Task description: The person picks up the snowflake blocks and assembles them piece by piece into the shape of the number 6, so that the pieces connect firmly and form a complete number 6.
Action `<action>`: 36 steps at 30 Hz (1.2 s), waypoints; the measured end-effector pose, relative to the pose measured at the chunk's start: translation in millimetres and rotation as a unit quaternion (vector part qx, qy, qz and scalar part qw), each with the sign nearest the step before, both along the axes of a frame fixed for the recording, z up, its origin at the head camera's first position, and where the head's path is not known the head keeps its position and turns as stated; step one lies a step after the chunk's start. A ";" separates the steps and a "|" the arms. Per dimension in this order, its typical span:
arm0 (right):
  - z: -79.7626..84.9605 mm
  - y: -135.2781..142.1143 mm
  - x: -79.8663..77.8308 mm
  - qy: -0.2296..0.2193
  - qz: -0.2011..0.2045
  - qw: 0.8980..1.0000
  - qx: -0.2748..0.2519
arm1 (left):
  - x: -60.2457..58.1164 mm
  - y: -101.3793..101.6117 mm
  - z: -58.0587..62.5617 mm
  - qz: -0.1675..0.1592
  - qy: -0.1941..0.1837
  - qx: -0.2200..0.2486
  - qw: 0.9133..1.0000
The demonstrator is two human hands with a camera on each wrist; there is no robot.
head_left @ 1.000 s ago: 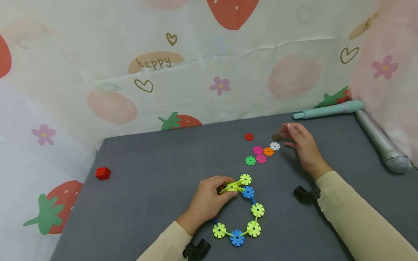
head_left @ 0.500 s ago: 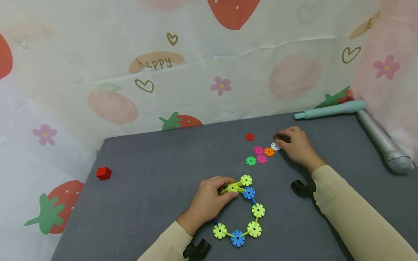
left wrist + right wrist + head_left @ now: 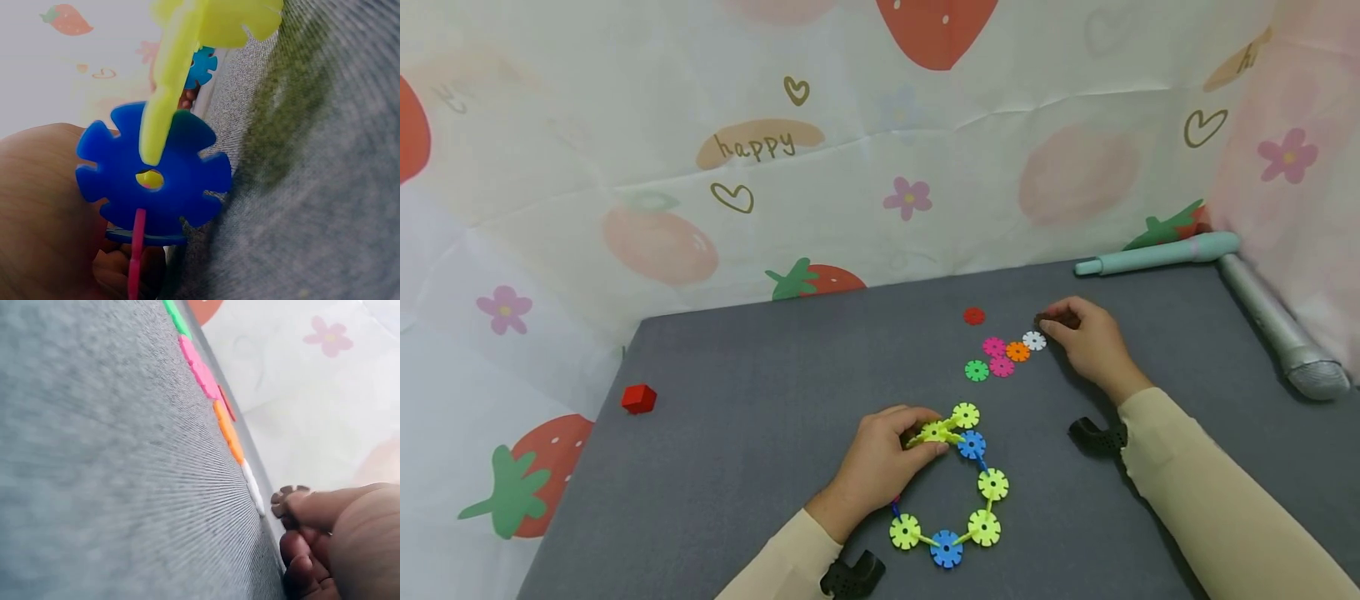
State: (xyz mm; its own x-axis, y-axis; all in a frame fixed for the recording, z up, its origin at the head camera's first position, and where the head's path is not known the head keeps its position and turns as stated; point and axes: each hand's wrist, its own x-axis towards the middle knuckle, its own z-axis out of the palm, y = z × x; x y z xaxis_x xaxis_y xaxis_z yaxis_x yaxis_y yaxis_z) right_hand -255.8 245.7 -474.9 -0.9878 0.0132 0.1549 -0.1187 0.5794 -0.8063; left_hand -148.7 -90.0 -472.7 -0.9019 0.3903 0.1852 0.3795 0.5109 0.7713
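Note:
My left hand (image 3: pixel 880 458) grips the far side of a ring of linked notched plastic discs, at a yellow-green disc (image 3: pixel 935 431). The ring joins yellow-green and blue discs (image 3: pixel 947 549). Part of it is hidden behind the hand; the left wrist view shows a dark blue disc (image 3: pixel 187 194) there with a pink one (image 3: pixel 136 256) slotted into it. Farther right, my right hand (image 3: pixel 1090 346) pinches a brown notched disc (image 3: pixel 289 495) between thumb and fingers, just beyond the white disc (image 3: pixel 1034 340).
Near the right hand lie loose orange (image 3: pixel 1018 352), pink (image 3: pixel 1002 367), green (image 3: pixel 977 371) and red (image 3: pixel 974 316) discs. A red cube (image 3: pixel 639 398) sits at the left table edge. A mint-coloured stick (image 3: pixel 1157 254) and a silver microphone (image 3: pixel 1281 325) lie at the back right.
The right hand came down from beside the brown disc, took hold of it and drew it slightly towards the right. The left hand stays on the ring.

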 end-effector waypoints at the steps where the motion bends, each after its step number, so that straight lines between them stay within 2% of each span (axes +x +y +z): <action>1: -0.8 0.1 2.1 0.004 -0.003 1.000 -0.011 | -0.1 -0.1 -0.1 0.001 -0.001 -0.002 1.000; 7: -1.8 -2.4 18.9 0.005 -0.006 0.997 -0.081 | -0.6 -1.7 0.5 0.001 0.000 -0.006 1.000; 12: -0.5 -7.5 32.4 0.003 0.036 0.994 -0.104 | -0.6 -1.6 0.3 0.000 0.005 -0.006 1.000; 21: -2.1 -16.9 44.9 -0.022 0.114 0.989 -0.095 | 0.2 -1.1 -0.1 -0.006 0.012 0.003 1.000; 28: -0.7 -23.8 48.4 -0.032 0.192 0.978 -0.079 | 0.2 -0.6 0.9 -0.008 0.014 0.006 1.000; 32: 1.5 -28.7 51.4 -0.040 0.220 0.972 -0.068 | 0.2 -0.4 1.1 -0.005 0.019 0.004 1.000; 36: 0.4 -31.6 53.1 -0.026 0.247 0.967 -0.047 | 0.7 0.1 1.3 -0.004 0.023 0.009 1.000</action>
State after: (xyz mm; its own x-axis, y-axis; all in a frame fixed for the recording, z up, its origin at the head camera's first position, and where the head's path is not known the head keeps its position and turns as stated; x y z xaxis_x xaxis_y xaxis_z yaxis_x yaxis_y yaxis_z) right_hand -202.8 214.1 -474.5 -0.8835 -0.4513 0.1255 -0.3198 0.3854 -0.8656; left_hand -148.0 -89.9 -471.4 -0.8889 0.3944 0.2329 0.4188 0.4940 0.7619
